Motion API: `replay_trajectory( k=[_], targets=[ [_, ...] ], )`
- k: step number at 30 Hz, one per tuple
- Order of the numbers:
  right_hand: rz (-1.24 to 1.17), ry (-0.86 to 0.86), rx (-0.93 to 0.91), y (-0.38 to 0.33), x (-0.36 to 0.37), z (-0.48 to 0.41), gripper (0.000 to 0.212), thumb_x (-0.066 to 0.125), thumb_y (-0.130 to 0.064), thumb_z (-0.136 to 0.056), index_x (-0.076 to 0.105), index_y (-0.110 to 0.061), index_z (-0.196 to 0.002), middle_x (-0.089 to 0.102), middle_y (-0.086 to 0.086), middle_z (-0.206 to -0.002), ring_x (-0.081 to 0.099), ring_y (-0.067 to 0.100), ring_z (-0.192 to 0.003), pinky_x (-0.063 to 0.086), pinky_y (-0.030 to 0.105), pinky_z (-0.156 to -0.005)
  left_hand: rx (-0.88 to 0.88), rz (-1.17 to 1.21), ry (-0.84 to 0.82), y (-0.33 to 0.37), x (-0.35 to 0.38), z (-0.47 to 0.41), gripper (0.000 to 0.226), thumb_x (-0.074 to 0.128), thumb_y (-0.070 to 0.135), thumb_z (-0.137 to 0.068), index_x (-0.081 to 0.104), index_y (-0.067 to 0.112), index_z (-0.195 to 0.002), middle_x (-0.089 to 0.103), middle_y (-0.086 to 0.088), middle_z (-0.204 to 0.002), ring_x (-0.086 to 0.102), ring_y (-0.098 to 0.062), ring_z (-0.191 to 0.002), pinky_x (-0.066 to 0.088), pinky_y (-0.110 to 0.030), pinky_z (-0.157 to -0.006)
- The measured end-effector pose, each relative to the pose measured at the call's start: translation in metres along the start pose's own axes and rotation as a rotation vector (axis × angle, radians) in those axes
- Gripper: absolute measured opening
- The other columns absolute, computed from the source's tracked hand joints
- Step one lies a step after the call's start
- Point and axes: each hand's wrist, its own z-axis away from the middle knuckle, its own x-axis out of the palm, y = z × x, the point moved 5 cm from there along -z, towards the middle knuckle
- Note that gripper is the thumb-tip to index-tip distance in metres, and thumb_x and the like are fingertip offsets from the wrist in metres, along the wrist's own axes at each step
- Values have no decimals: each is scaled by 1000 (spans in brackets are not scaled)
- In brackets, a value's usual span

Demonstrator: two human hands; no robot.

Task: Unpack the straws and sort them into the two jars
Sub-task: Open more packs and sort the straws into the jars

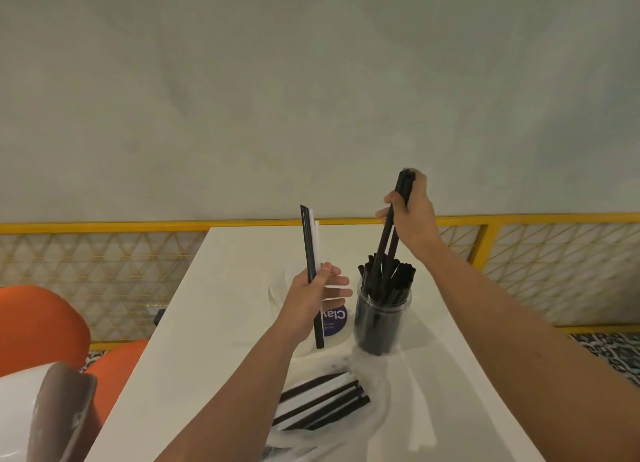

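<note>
While the right hand (412,215) clamps its fingers round the top of what looks like 2 black straws (387,234), their lower ends are already down among the dark bunch standing in the clear jar (379,323). So the step in hand, as I read it, is dropping sorted black ones into their jar. That jar sits upright near the middle of the white table (214,323) and looks close to full.

The left hand (308,302) holds a small mixed bundle upright, thumb and fingers pinching it low down: 1 black straw (309,250) in front and white straws (315,239) just behind it. Right behind that hand stands the second jar (334,319), with a purple label. The hand hides most of it, so I cannot tell what it holds.

Nearer the person, a heap of loose straws (322,402), black and white mixed, lies on the opened clear wrapper (398,406). Sorting is well along for black but plainly not finished.

Next, I would expect the right hand to let go so the pair slides fully in. With the jar this crowded, the ends may catch on the others, and a gentle straight drop would help. After that the left-hand bundle needs splitting, white to the labelled jar and black to the dark one.
</note>
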Motion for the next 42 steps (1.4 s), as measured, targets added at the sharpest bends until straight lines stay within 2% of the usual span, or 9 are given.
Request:
replay_trajectory(
  k=[4, 10, 16, 20, 23, 27, 31, 35, 42],
  targets=[
    [18, 67, 5, 17, -7, 7, 43, 34, -4, -98, 20, -14, -138, 53, 8, -100, 66, 29, -78, 56, 42, -83, -5, -9, -27, 0, 1, 2, 26, 42, 29, -99, 61, 11, -95, 70, -11, -90, 70, -26, -81, 57, -37, -82],
    [84, 25, 24, 49, 9, 30, 55, 42, -9, -97, 16, -25, -143, 57, 1, -96, 66, 12, -77, 54, 22, -71, 1, -33, -50, 1, 3, 4, 26, 42, 31, -99, 61, 13, -95, 70, -11, -89, 70, -25, -80, 57, -36, -80],
    [502, -158, 23, 80, 27, 47, 19, 50, -9, -93, 55, -9, -112, 60, 8, -109, 57, 23, -99, 44, 30, -91, -8, 10, -76, 2, 0, 6, 27, 42, 31, -99, 61, 11, -96, 68, -12, -85, 68, -23, -70, 56, -37, -76],
    [742, -214, -28, 81, 32, 45, 17, 53, -13, -91, 66, -8, -102, 53, 8, -118, 47, 24, -115, 35, 34, -102, -16, -36, -88, 3, 0, 8, 28, 42, 33, -98, 62, 13, -97, 68, -8, -80, 64, -19, -63, 57, -34, -70],
    [612, -134, -121, 54, 37, 41, 17, 55, -12, -90, 65, -9, -104, 52, 8, -117, 46, 23, -114, 34, 31, -97, -7, -123, -80, 4, -1, 10, 29, 42, 35, -98, 63, 15, -100, 63, -1, -66, 54, -12, -51, 49, -22, -56],
    [275, -170, -184, 4, 57, 40, 16, 54, -11, -91, 63, -5, -103, 55, 9, -107, 53, 16, -86, 41, 13, -74, -7, -118, -78, 5, -3, 11, 28, 43, 35, -98, 61, 14, -94, 41, 6, -47, 35, -10, -46, 37, -23, -50],
    [207, -185, -175, -17, 72, 44, 24, 59, -22, -90, 58, -10, -110, 53, 7, -97, 48, 11, -68, 39, 14, -63, -12, -128, -44, 7, -7, 11, 27, 43, 34, -98, 54, 13, -85, 32, 10, -44, 27, -10, -48, 29, -22, -48],
    [219, -239, -76, -20, 85, 49, 30, 66, -35, -83, 57, -11, -100, 56, 4, -77, 50, 10, -65, 42, 20, -61, 59, -205, -9, 12, -9, 12, 26, 43, 33, -98, 43, 20, -76, 33, 3, -55, 28, -9, -45, 29, -18, -44],
    [208, -265, 93, -19, 81, 41, 19, 54, -14, -89, 52, 0, -103, 58, 11, -83, 62, 28, -72, 52, 35, -60, 112, -282, -19, 13, -1, 15, 31, 38, 44, -97, 40, 21, -76, 34, 2, -61, 29, -9, -49, 28, -19, -45]
  ],
)
